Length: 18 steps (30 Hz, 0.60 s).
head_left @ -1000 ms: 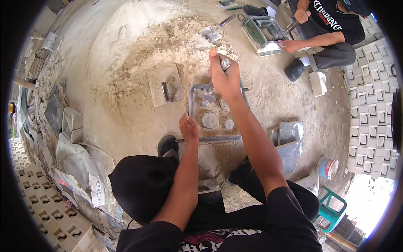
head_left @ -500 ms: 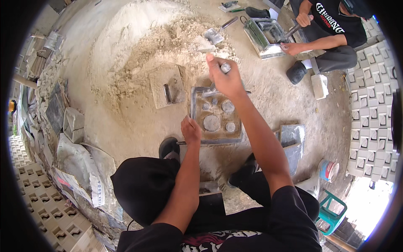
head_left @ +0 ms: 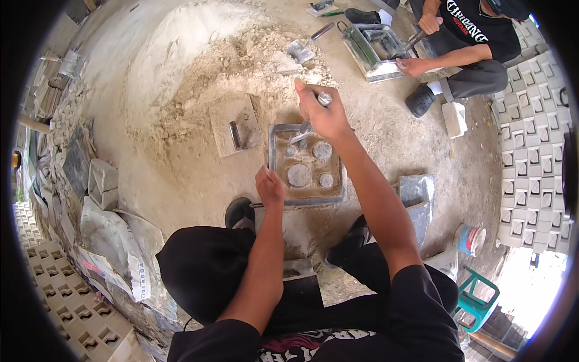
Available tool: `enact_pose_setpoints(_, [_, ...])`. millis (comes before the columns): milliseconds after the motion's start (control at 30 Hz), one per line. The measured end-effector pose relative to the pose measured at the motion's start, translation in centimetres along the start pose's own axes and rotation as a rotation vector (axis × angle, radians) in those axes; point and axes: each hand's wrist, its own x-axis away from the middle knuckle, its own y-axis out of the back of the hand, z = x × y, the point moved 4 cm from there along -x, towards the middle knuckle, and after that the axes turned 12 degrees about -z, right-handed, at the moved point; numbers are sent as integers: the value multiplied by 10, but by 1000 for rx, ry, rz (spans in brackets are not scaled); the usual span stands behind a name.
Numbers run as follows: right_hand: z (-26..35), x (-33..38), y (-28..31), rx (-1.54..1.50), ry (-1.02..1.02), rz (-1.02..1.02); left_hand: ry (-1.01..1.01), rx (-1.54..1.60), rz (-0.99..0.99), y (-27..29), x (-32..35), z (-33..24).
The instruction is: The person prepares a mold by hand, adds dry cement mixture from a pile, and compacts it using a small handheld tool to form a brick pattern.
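A square dark-framed mould point(head_left: 310, 201) lies on the ground before me, packed with brown material. Round pale shapes, one a large disc point(head_left: 298, 175), show in its surface. My left hand point(head_left: 269, 186) is at the frame's near left side, fingers curled against it; their grip is partly hidden. Above the far side, my right hand point(head_left: 329, 111) is closed around the upright handle of a trowel-like tool point(head_left: 324, 98), thumb up. Its grey metal end reaches down over the mould's far part. My hand hides much of the tool, so its exact kind is unclear.
A board point(head_left: 224, 130) with a short metal cylinder point(head_left: 234, 134) lies left of the mould. Beyond is a powder heap point(head_left: 199, 66) with a trowel point(head_left: 300, 50). At far right a co-worker handles another mould point(head_left: 377, 69). A bucket point(head_left: 471, 240) and green stool point(head_left: 476, 301) stand right.
The tool's metal end now shows over the mould's far left part, where it was mostly hidden before. The whole view has shifted slightly; my left hand stays at the frame.
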Motion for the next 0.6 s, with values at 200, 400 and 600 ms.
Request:
enact_pose_setpoints(200, [5,3,3,86,99,-87,13,-26,-1,0,1,3])
enact_pose_setpoints(400, [-4,5,15,171,114,-252,16,-21,22,-1,2,0])
enact_pose_setpoints(600, [-13,9,23,57,212,-415,12,-32,50,-6,2,2])
